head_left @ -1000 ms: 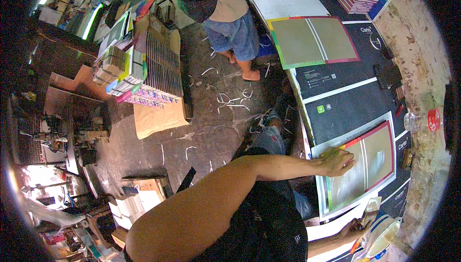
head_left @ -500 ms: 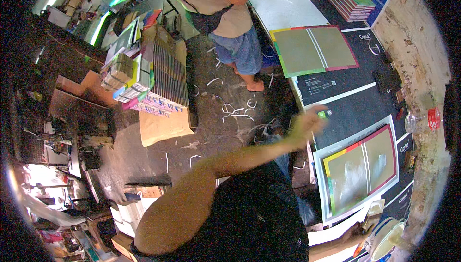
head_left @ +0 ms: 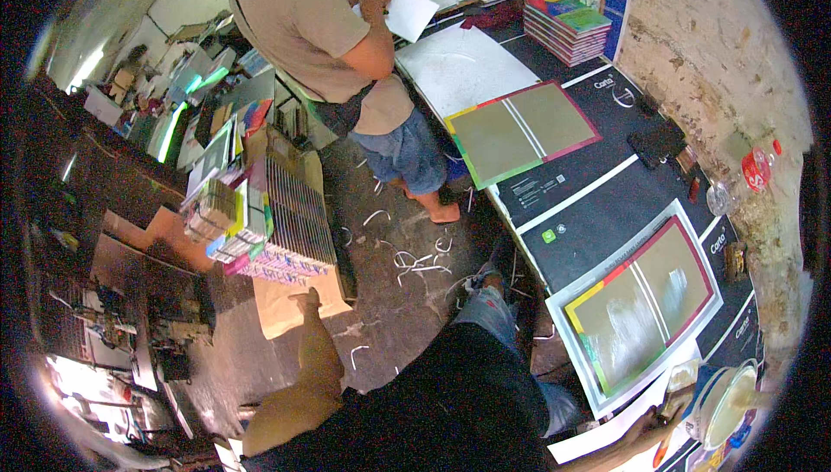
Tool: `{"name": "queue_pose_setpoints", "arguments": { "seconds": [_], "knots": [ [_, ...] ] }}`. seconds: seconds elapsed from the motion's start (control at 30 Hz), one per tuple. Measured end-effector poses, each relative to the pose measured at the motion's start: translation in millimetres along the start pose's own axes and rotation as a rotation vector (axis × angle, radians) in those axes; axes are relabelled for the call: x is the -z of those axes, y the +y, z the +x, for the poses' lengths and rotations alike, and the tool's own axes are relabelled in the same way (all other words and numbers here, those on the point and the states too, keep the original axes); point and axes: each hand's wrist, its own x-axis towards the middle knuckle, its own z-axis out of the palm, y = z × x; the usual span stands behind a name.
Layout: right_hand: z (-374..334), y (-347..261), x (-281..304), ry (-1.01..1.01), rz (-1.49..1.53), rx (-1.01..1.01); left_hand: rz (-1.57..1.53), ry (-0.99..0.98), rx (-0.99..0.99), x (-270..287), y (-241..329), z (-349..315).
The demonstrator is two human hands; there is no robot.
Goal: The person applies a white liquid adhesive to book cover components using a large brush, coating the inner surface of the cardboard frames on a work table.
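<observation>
My left hand [head_left: 305,301] hangs over a sheet of brown paper [head_left: 275,309], just below a tall stack of thin books [head_left: 294,221]. Its fingers look apart, with nothing in them. At the lower right, my right hand [head_left: 651,434] is closed on a flat brush [head_left: 683,378], whose pale bristles point up and away. Right beside that hand is a white tub [head_left: 733,407] of cream-coloured paste. A coloured-edged cover with grey boards [head_left: 619,316] lies on a white-bordered sheet on the table, wet white smears across both boards.
Another cover with grey boards [head_left: 528,133] lies farther up the black table [head_left: 571,234]. Beyond it are a white sheet [head_left: 467,70] and a pile of books [head_left: 567,29]. A co-worker [head_left: 303,31] stands there holding white paper. A red-labelled bottle [head_left: 753,173] is by the wall. White strips litter the floor.
My left hand has swung from the table's edge leftward to the book stack. My view has shifted, showing more of the co-worker. The right hand stays by the tub with the brush.
</observation>
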Motion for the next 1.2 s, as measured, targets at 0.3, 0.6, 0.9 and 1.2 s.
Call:
{"name": "queue_pose_setpoints", "arguments": {
  "seconds": [0.3, 0.6, 0.9, 1.2],
  "knots": [
    [-7, -6, -17, -0.01, -0.26, 0.117, -0.085, -0.129, -0.055, -43, 44, 12],
    [-12, 1, -4, 0.078, 0.213, -0.133, -0.301, -0.039, -0.223, -52, 113, -39],
    [-13, 5, -18, 0.065, 0.226, -0.146, 0.042, -0.042, -0.13, -51, 58, 7],
    [-19, 1, -26, 0.069, 0.224, -0.134, -0.158, -0.165, -0.02, -34, 98, -18]
  ]
}}
